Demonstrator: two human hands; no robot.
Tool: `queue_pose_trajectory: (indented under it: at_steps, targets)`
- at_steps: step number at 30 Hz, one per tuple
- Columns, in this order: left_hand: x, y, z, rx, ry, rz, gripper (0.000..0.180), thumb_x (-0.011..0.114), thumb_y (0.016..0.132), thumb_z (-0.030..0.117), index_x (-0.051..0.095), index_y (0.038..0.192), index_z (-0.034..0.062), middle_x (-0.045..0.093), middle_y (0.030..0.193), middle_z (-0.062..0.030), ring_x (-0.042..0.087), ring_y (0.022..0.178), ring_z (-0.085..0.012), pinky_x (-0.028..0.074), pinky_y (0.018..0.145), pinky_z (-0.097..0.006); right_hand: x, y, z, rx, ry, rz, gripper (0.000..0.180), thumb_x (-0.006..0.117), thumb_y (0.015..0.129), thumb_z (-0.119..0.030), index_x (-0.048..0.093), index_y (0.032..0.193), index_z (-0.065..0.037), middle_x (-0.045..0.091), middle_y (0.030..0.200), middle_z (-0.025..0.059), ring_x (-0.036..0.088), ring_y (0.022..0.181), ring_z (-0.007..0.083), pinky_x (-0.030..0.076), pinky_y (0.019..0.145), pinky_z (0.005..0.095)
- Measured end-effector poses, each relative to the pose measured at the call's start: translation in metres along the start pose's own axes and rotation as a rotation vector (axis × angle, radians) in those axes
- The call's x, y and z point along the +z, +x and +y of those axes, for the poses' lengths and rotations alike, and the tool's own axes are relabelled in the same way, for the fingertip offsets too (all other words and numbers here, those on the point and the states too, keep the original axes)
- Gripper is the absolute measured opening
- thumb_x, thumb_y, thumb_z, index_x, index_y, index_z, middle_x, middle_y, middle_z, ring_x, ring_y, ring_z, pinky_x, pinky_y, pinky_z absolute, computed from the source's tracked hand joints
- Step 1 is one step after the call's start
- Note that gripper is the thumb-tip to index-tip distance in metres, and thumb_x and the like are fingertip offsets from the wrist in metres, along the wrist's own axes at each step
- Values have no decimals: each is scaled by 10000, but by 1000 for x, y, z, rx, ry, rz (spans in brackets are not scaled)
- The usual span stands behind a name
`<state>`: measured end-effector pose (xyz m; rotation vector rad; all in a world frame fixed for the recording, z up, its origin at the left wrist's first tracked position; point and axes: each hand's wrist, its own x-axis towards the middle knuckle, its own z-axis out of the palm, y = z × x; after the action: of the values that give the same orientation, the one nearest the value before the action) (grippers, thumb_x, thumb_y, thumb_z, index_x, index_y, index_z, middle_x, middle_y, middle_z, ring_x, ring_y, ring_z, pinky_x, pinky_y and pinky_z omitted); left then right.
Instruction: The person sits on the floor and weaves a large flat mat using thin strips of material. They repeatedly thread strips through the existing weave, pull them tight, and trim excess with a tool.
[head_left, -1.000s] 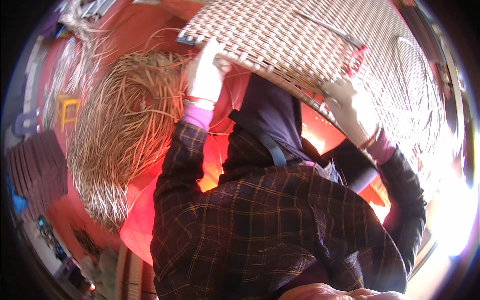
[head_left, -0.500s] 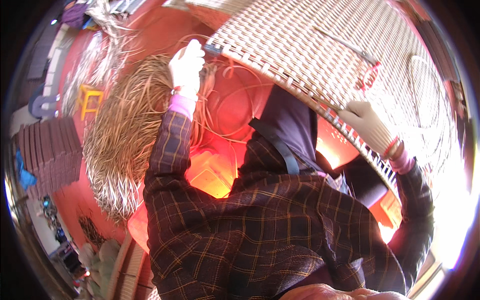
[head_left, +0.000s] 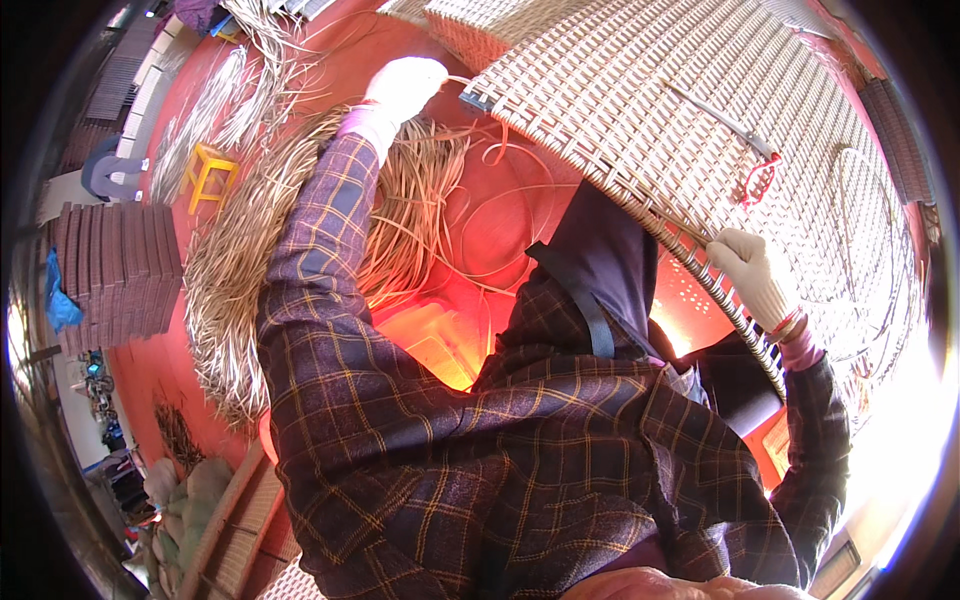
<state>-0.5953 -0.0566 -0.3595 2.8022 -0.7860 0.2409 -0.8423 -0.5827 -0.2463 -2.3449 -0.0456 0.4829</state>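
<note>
A large panel (head_left: 620, 75) of woven pale strips lies slanted over my lap, its near edge running down to the right. My left hand (head_left: 408, 85), in a white glove, is closed just off the panel's far left corner. A thin weaving strand (head_left: 460, 79) shows between this hand and the corner. At the near edge my gloved right hand (head_left: 752, 275) makes a fist around a thin brown stick-like piece (head_left: 680, 222); what else it holds is hidden. Scissors (head_left: 762, 178) with red handles rest on the weave, beyond my right hand.
A big bundle of long strands (head_left: 235, 290) lies on the red floor under and beside my left arm. Loose strands (head_left: 875, 260) hang over the panel's right side. Farther left are a yellow stool (head_left: 210, 175) and stacked brown woven pieces (head_left: 125, 270). Orange plastic (head_left: 440, 340) shows below.
My left hand has moved forward and slightly away from the panel's corner. My right hand keeps its place at the near edge. The whole view has shifted a little.
</note>
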Motion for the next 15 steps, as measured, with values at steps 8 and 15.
queue_pose_trajectory:
  at_steps: [8,15]
  targets:
    - [-104,-106,-112,-248,685,-19,288,525,1014,249,758,1142,137,760,1066,-113,730,995,-333,578,873,-460,3,-3,4,7,-6,20,291,626,996,-257,719,927,10,580,666,63,543,598,127,456,610,326]
    - [-195,-218,-132,-550,941,79,255,612,960,268,752,1078,91,762,973,-132,750,928,-302,596,806,-435,7,4,18,-59,23,35,303,621,1001,-250,690,881,20,573,659,32,533,597,98,448,586,306]
